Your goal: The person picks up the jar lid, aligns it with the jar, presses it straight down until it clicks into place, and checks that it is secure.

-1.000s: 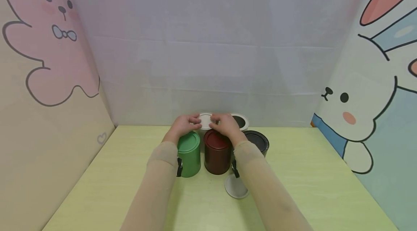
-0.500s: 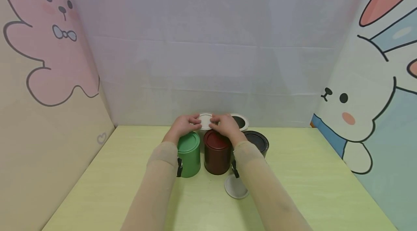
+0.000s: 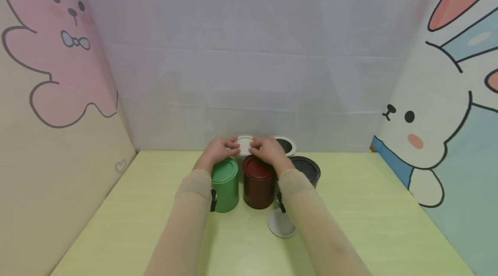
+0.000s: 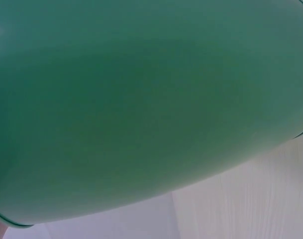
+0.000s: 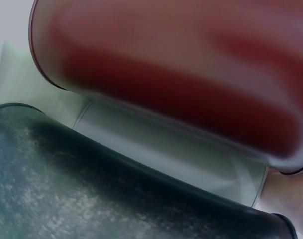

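A white lid (image 3: 244, 145) tops a white can at the back, behind a green can (image 3: 225, 196) and a dark red can (image 3: 259, 189). My left hand (image 3: 215, 151) holds the lid's left edge with bent fingers and thumb; my right hand (image 3: 270, 151) does the same at its right edge. The green can (image 4: 141, 109) fills most of the left wrist view. In the right wrist view, the red can (image 5: 181, 64) lies across the top, a speckled dark can (image 5: 91, 184) at the bottom, with a white can (image 5: 166, 149) showing between them.
Right of my right hand stands an open white can with a pale rim (image 3: 293, 148) and dark inside. The dark can's lid (image 3: 306, 168) is in front of it. A loose grey-white lid (image 3: 281, 224) lies on the table (image 3: 369, 211), partly under my right forearm. A white cloth wall (image 3: 249, 72) rises behind.
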`<control>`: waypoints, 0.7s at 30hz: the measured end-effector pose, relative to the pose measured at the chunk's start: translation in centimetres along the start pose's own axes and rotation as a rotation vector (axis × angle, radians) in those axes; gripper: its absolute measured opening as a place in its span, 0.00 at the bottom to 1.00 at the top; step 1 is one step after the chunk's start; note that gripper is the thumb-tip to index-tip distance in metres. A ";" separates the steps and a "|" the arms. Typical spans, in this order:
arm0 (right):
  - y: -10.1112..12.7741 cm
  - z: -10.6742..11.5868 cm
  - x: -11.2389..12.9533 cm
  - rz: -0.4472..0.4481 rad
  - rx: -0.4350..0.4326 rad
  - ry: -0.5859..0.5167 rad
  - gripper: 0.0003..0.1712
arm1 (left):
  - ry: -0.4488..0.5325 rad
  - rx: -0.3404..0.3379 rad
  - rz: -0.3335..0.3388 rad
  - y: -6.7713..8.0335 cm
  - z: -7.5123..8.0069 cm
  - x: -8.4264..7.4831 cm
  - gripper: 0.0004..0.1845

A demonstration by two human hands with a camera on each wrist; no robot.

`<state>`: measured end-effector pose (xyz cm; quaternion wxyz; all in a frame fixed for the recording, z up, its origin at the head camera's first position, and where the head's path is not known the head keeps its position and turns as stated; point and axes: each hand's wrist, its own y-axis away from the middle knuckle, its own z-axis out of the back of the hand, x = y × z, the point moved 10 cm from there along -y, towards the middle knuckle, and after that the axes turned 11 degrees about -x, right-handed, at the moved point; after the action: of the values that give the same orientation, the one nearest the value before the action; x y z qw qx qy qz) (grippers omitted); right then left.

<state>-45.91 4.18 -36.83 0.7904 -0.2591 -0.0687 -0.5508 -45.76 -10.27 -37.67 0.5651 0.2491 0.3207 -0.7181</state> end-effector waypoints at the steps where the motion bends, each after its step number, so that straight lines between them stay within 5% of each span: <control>1: 0.0 0.0 0.0 -0.002 0.003 0.003 0.21 | -0.007 0.001 -0.001 0.0 0.0 0.0 0.19; 21: 0.2 0.1 0.4 0.045 0.016 0.066 0.22 | -0.047 0.025 -0.039 0.0 0.0 -0.4 0.20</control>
<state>-45.57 3.95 -36.67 0.8066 -0.2358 -0.0413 -0.5405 -45.70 -9.99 -37.43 0.5555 0.2327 0.3031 -0.7385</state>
